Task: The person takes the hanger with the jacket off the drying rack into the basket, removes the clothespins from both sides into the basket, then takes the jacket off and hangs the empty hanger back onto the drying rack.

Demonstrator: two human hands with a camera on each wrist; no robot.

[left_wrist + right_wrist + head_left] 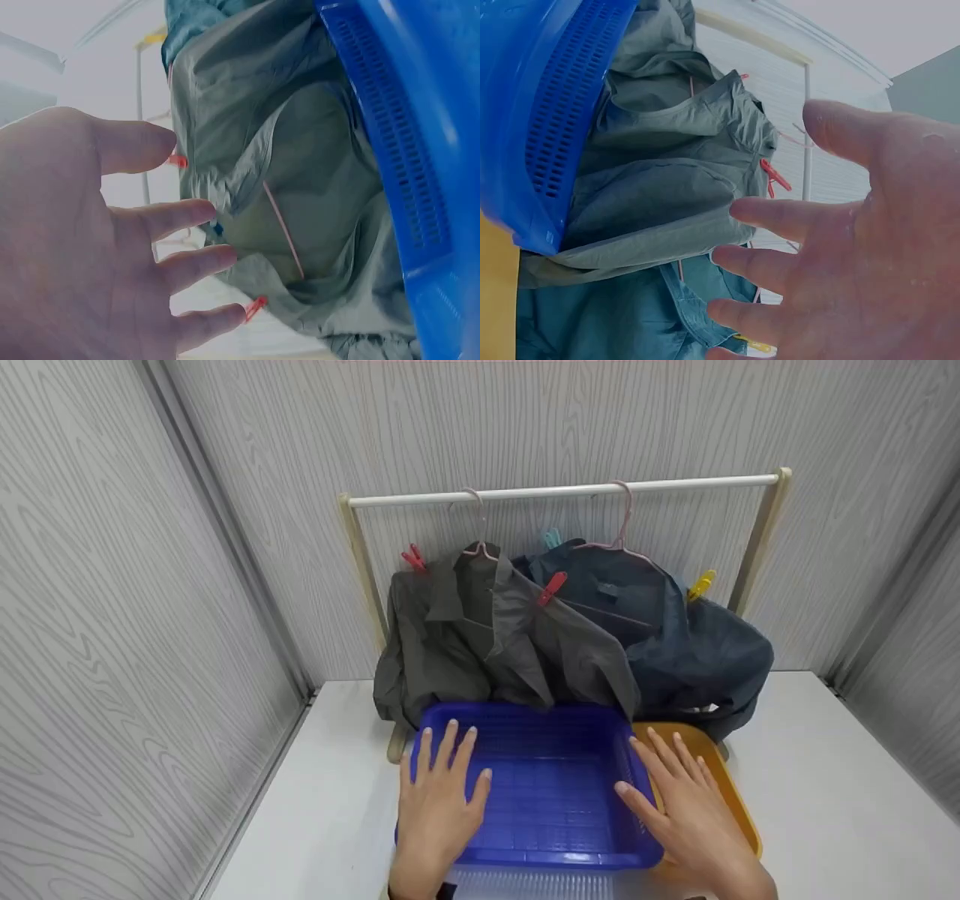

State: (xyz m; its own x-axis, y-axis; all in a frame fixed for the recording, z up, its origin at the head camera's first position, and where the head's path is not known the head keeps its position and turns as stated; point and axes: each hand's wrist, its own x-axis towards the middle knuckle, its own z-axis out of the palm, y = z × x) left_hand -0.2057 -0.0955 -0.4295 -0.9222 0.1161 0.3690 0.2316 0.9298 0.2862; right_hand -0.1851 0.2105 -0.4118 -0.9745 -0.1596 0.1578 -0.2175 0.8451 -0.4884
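My left hand (439, 806) hovers over the left side of a blue plastic basket (525, 856), fingers straight and spread, holding nothing. Over the basket's right side and an orange tray (739, 802), my right hand (690, 817) is spread the same way, also holding nothing. Behind the basket hangs a grey-green jacket (465, 660) on a pink hanger (480, 551), with a red clothespin (553, 587) and another red clothespin (414, 558) at its shoulders. Right of it is a dark blue jacket (720, 652) on a second pink hanger (624, 521), with a yellow clothespin (702, 584) and a light-blue clothespin (552, 538).
A rack with a white rail (697, 484) and wooden posts stands at the back of the white table (315, 810). Wood-patterned panels (247, 427) close in the back and sides. Ribbed clear plastic (532, 883) lies at the basket's near edge.
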